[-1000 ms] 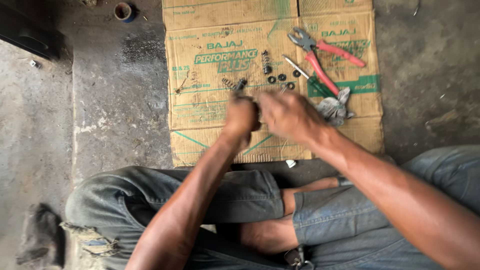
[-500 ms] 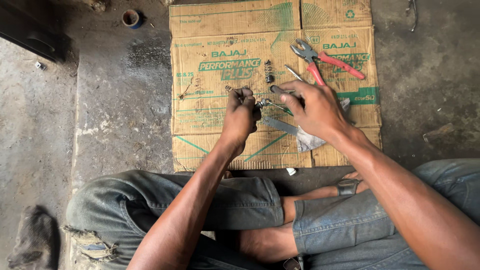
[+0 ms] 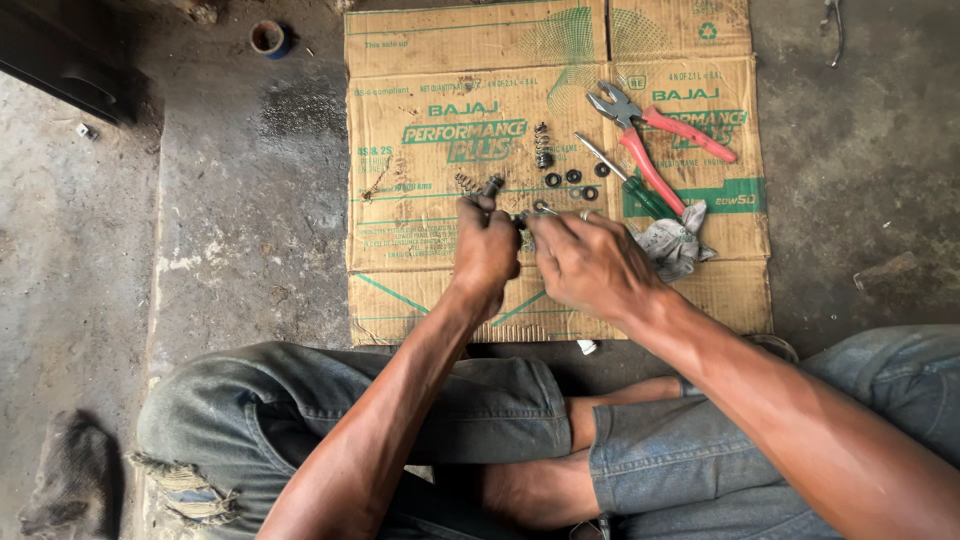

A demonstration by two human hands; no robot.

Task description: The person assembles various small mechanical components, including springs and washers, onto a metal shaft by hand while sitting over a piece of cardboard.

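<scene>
Seated cross-legged in worn jeans [image 3: 350,420] on a concrete floor, you work with both hands over a flattened cardboard sheet [image 3: 420,280]. Your left hand [image 3: 487,250] is closed in a fist around a small dark metal part [image 3: 493,185], whose end pokes out above the knuckles; your right hand [image 3: 585,262] has its fingers drawn together, pinching at something small where the two hands meet, too hidden to identify. The work appears to be mid-assembly or stripping of that part, and any further move would call for a steady grip and fine fingertip control. Just beyond lie a crumpled rag [image 3: 675,242], a row of small black rings [image 3: 573,178], a coil spring [image 3: 542,146], a green-handled screwdriver [image 3: 618,178] and red-handled pliers [image 3: 655,140].
</scene>
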